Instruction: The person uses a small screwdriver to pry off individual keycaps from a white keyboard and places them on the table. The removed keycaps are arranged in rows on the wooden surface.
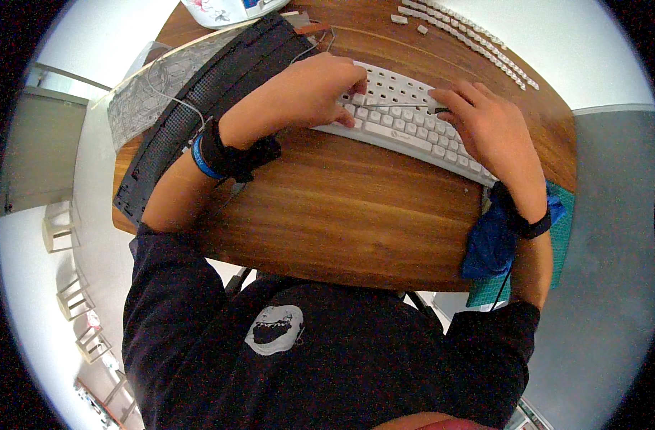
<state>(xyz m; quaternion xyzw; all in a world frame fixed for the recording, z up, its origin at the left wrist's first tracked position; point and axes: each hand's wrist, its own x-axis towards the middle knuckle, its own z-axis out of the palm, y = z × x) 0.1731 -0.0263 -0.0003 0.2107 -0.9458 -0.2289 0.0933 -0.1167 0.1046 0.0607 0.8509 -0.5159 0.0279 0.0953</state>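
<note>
A white keyboard point(399, 141) lies at a slant on the wooden table. Its near rows carry white keycaps, while the far rows show bare switch openings. My left hand point(324, 89) is at the keyboard's left end, thumb on the near side and index finger curled farther up, gripping it. The other fingers of that hand are hidden. In my right hand point(489, 122), over the right part of the keyboard, is a thin wire keycap puller point(399, 106). Its wire reaches left across the keys toward my left fingers; my right fingers close round its dark end.
Several white keycaps point(471, 34) stand in rows at the far right. A long black mesh strip point(198, 107) and a grey patterned sheet point(155, 97) lie left, with a thin cable. A blue cloth point(489, 244) and green mat point(564, 215) are at the near right edge.
</note>
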